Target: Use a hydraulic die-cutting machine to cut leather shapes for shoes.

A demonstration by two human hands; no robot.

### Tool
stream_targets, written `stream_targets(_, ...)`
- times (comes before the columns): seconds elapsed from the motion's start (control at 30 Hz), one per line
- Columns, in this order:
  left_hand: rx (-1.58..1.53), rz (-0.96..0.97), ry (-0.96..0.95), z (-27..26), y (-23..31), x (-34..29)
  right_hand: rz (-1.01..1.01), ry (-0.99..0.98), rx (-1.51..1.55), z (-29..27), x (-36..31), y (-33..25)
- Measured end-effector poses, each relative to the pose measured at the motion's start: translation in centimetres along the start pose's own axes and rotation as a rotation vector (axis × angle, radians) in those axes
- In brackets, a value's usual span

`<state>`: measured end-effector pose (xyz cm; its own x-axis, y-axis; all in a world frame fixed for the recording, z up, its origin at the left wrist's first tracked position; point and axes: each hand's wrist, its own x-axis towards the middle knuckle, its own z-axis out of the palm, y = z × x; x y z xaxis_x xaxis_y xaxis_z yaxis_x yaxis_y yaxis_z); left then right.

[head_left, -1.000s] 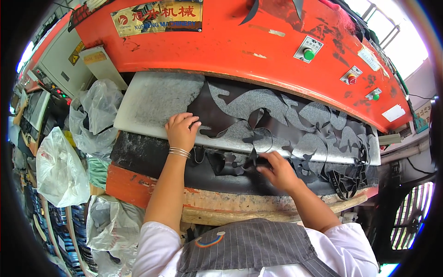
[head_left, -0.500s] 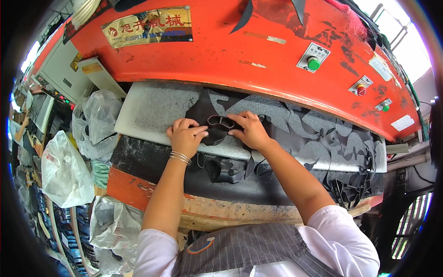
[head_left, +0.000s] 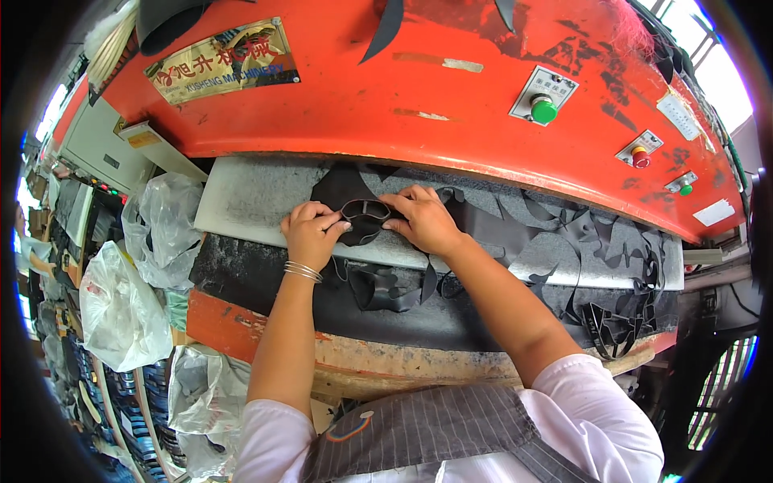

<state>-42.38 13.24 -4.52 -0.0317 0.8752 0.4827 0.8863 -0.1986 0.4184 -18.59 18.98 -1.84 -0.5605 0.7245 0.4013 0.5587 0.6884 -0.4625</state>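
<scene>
Toward the left of the pale grey, rectangular worktop [head_left: 248, 193], a dark, rounded, open frame [head_left: 365, 215] is positioned between the left hand [head_left: 309, 229] and the right hand [head_left: 429, 219]. The left fingers are clamped on its left edge, the right fingers on its right edge. Thin, dark, irregular sheet material [head_left: 493, 231] extends rightward
</scene>
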Motion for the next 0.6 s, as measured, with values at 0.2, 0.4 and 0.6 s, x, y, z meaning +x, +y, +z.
stream_targets(0.2, -0.135, -0.082, 0.053, -0.9, 1.0, 0.7, 0.039, 0.044, 0.162, -4.7, -1.8, -1.6)
stream_targets(0.4, -0.465, -0.038, 0.036, -2.8, 11.5, 5.8, 0.146, 0.968, 0.003, -19.6, -11.2, 4.9)
stream_targets(0.6, -0.792, 0.491, -0.078, -0.3, 26.0, 12.2, 0.534, 1.484, -0.664, -38.9, -15.2, 18.3)
